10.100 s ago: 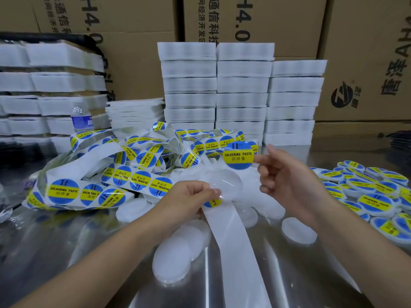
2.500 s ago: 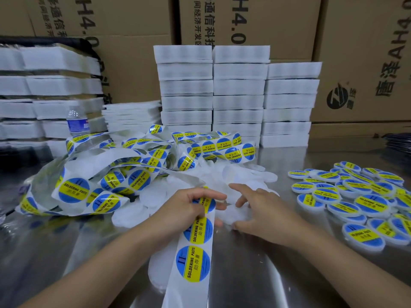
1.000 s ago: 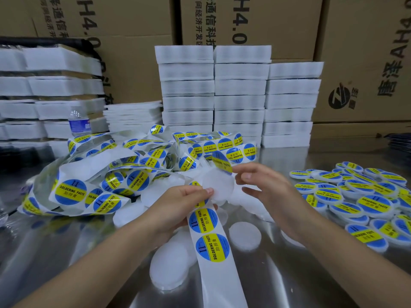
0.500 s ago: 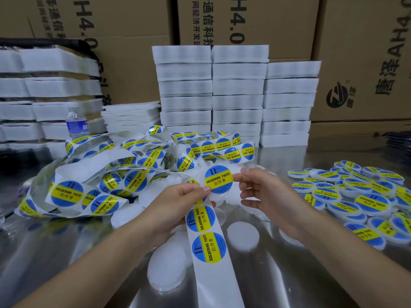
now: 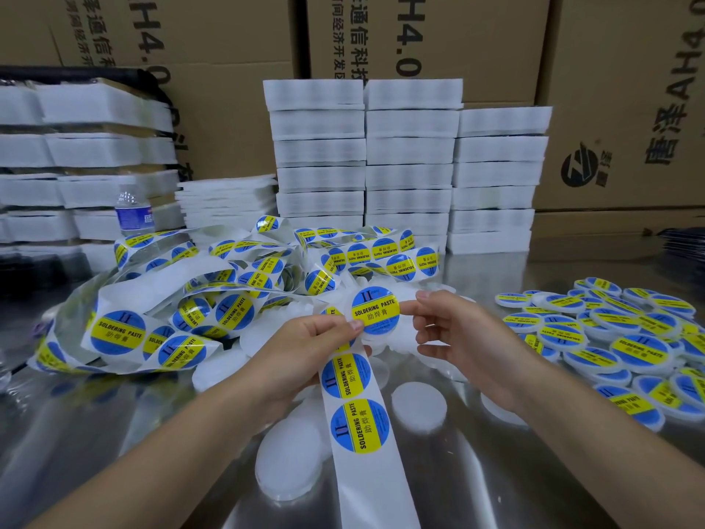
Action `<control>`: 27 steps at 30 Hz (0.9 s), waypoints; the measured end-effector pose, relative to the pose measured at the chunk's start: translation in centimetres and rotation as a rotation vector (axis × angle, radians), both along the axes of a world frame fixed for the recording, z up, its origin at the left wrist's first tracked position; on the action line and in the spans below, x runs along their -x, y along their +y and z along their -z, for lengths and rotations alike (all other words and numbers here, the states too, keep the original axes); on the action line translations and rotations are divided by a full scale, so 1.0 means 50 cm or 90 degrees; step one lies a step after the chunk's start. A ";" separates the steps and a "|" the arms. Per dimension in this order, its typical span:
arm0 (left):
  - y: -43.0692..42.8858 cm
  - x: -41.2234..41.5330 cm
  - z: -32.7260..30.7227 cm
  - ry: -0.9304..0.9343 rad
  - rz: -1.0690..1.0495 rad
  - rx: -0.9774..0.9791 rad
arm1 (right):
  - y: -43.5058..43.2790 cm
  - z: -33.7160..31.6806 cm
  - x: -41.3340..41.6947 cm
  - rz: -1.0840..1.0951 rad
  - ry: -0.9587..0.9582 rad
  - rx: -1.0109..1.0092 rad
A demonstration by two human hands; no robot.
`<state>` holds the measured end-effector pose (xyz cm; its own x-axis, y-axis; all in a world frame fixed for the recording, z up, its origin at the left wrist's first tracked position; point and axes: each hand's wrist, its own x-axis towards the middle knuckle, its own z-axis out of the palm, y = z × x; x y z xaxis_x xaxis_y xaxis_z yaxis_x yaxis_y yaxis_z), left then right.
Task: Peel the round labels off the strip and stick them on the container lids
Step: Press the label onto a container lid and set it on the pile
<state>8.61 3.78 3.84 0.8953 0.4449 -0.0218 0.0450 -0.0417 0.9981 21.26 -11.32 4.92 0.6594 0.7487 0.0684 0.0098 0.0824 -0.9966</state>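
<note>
A round blue and yellow label [image 5: 375, 310] reading SOLDERING PASTE faces me on a white lid whose rim shows below it. My right hand [image 5: 454, 337] pinches the label's right edge. My left hand [image 5: 305, 349] pinches its left edge and also holds the white backing strip [image 5: 358, 414], which runs down toward me with two labels on it. Bare white lids [image 5: 419, 405] lie on the metal table under my hands. Whether the label is fully stuck to the lid is hidden.
A tangled heap of label strip [image 5: 213, 299] fills the left and middle. Several labelled lids [image 5: 625, 337] are piled at the right. Stacks of white foam trays [image 5: 412, 166] and cardboard boxes stand behind. A water bottle [image 5: 133, 213] is at the back left.
Half a second ago the label was held at the same spot; it now sits a little lower and flatter against the lid between both hands. The strip has barely moved.
</note>
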 end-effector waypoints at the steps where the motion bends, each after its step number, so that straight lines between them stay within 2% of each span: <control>1: 0.001 0.000 0.000 0.001 -0.001 -0.001 | 0.000 0.000 0.000 -0.002 0.000 0.001; 27: -0.002 -0.004 -0.004 -0.001 -0.062 -0.049 | -0.001 -0.004 0.005 -0.001 -0.019 0.000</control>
<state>8.83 3.67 4.06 0.8475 0.5305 0.0173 0.0507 -0.1133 0.9923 21.00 -11.37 5.09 0.6561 0.7495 0.0882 0.0396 0.0825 -0.9958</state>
